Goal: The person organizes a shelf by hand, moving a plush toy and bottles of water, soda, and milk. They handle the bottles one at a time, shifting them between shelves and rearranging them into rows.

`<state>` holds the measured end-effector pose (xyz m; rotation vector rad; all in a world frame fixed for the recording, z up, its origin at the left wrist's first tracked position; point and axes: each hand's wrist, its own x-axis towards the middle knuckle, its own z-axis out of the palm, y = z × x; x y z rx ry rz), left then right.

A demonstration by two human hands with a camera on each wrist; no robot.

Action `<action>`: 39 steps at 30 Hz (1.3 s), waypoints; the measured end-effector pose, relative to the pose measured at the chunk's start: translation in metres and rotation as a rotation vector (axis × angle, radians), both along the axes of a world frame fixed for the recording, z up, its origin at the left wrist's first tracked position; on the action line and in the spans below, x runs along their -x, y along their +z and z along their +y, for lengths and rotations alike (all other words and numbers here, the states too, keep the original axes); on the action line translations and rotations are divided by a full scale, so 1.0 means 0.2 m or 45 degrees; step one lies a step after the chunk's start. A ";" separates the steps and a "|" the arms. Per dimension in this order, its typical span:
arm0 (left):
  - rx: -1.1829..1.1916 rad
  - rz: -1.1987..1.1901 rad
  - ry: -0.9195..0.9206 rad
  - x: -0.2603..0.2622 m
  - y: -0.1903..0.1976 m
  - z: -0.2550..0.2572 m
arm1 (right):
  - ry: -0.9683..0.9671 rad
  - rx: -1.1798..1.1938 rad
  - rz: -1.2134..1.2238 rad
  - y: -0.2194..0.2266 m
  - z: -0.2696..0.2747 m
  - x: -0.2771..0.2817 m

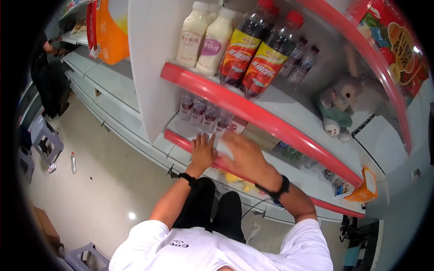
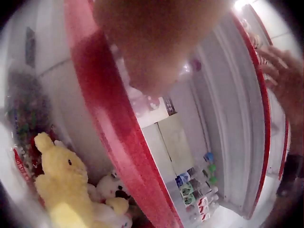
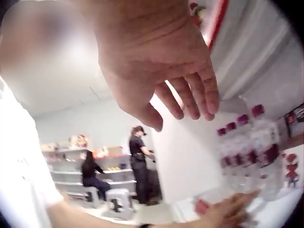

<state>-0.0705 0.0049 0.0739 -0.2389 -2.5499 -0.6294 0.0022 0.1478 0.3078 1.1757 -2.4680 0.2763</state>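
Clear water bottles (image 1: 204, 115) with dark pink caps stand in a row on the lower shelf (image 1: 178, 128), under the upper shelf's red edge. My left hand (image 1: 203, 152) is at the front of this row, its fingers extended, fingertips right by the bottle bases. To its right, my right hand (image 1: 247, 156) is raised over the shelf's red front edge. The right wrist view shows the right hand (image 3: 159, 57) palm on, fingers relaxed and apart with nothing in them, while the left hand (image 3: 230, 209) lies low beside the bottles (image 3: 254, 147).
Above are milky white bottles (image 1: 212, 43), dark cola bottles (image 1: 266, 56) and a plush toy (image 1: 339, 97). Cartons (image 2: 175, 145) and small bottles (image 2: 199, 185) fill the lower shelf farther along. Grey stools (image 1: 47, 140) and a fallen bottle (image 1: 73, 162) are on the floor; other people are behind.
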 end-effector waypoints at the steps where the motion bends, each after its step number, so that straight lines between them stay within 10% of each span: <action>1: 0.021 -0.020 -0.006 0.00 0.01 0.00 | 0.099 0.107 -0.058 0.16 -0.01 -0.12; 5: 0.019 0.058 -0.010 0.00 0.02 0.00 | 0.126 0.271 0.265 0.78 0.12 -0.28; 10: 0.034 0.101 0.003 -0.01 0.02 0.01 | -0.294 0.212 0.204 1.31 0.42 0.45; 14: 0.048 0.111 0.006 0.01 0.00 0.00 | -0.552 -0.082 0.475 1.29 0.73 1.16; 20: 0.049 0.066 -0.012 0.01 0.00 0.00 | -0.869 -0.134 0.780 1.21 0.70 1.41; 24: 0.007 0.062 -0.051 0.00 0.04 0.00 | -0.622 0.038 0.406 1.28 0.86 1.58; 34: -0.010 0.151 -0.062 0.01 0.04 0.00 | -0.482 -0.309 0.609 1.30 0.76 1.26; 39: -0.015 0.193 -0.057 0.00 0.03 0.00 | -0.549 -0.150 0.678 1.31 0.63 0.57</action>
